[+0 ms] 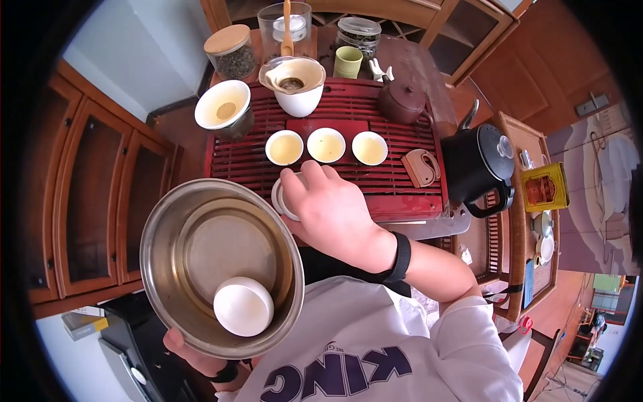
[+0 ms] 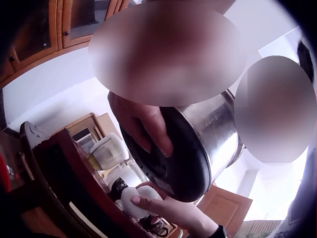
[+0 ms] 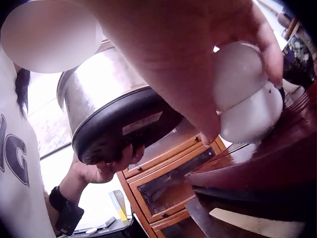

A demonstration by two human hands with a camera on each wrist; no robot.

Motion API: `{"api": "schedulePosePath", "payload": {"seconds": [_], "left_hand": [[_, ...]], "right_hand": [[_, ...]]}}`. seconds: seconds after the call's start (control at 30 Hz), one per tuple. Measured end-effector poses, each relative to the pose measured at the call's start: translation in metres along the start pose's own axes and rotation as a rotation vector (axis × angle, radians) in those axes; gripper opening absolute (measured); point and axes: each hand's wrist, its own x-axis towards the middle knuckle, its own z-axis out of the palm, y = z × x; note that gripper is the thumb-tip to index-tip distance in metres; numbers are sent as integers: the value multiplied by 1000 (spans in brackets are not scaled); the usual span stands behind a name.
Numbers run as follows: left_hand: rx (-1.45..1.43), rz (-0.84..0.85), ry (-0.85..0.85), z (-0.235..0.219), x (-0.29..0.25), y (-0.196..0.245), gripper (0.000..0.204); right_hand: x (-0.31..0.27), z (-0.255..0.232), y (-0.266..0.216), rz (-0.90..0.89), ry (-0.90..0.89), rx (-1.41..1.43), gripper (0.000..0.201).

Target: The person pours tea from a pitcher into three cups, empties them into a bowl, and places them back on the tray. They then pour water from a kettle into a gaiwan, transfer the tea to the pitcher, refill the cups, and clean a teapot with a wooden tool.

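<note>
My left hand (image 1: 201, 355) grips a stainless steel bowl (image 1: 228, 241) from below and the side, fingers on its black base (image 3: 124, 126). The bowl is tilted toward me, and an empty white cup (image 1: 243, 307) lies low inside it. Beside the bowl's rim, my right hand (image 1: 335, 211) pinches a small white cup (image 3: 237, 74), mostly covered by the fingers in the head view. Just beyond its fingertips, three white cups of pale yellow tea (image 1: 326, 145) stand in a row on the red slatted tea tray (image 1: 402, 204).
Behind the cups stand a white pitcher with a strainer (image 1: 295, 100), a white-rimmed cup (image 1: 221, 107) and a brown teapot (image 1: 402, 100). A black kettle (image 1: 479, 164) stands right of the tray. Jars (image 1: 231, 57) line the back; a wooden piece (image 1: 420, 167) lies at the tray's right.
</note>
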Motion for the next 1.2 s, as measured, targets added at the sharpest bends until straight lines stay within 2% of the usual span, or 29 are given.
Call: {"api": "schedulePosePath", "payload": {"seconds": [0.07, 0.13, 0.17, 0.2, 0.27, 0.37, 0.43, 0.5, 0.67, 0.73, 0.77, 0.93, 0.97, 1.0, 1.13, 1.2], "left_hand": [[60, 8, 5, -1, 1, -1, 78], [3, 15, -95, -5, 6, -2, 78], [2, 20, -93, -6, 7, -1, 78], [108, 72, -49, -5, 6, -1, 77], [213, 126, 2, 3, 4, 2, 77], [68, 85, -73, 19, 2, 6, 76], [267, 177, -70, 13, 8, 4, 76], [288, 173, -69, 13, 9, 3, 76], [389, 190, -52, 16, 11, 3, 77], [318, 368, -189, 22, 10, 0, 47], [321, 369, -185, 22, 10, 0, 47], [293, 322, -166, 17, 7, -5, 49], [155, 120, -162, 11, 9, -2, 75], [158, 123, -154, 9, 8, -2, 75], [108, 42, -219, 17, 10, -1, 78], [-9, -37, -300, 27, 9, -1, 81]], "right_hand": [[-3, 2, 1, 36, 42, 54, 56], [-6, -7, 3, 40, 103, 84, 59], [-8, -12, 6, 44, 164, 111, 63], [-13, -18, 9, 92, 136, 131, 66], [-21, -28, 18, 136, 187, 194, 60], [-32, -31, 32, 176, 126, 211, 57], [-38, -27, 35, 201, 102, 236, 57], [-43, -25, 34, 211, 21, 256, 59], [-46, -16, 31, 213, 14, 194, 63], [-44, -16, 29, 219, 24, 176, 64], [-44, -15, 30, 190, 62, 166, 65], [-44, -8, 30, 152, 92, 188, 66], [-46, -5, 32, 139, 109, 166, 66], [-49, -3, 35, 127, 125, 143, 65], [-54, -4, 38, 45, 239, 119, 53], [-52, -18, 38, -108, 362, 183, 32]]}}
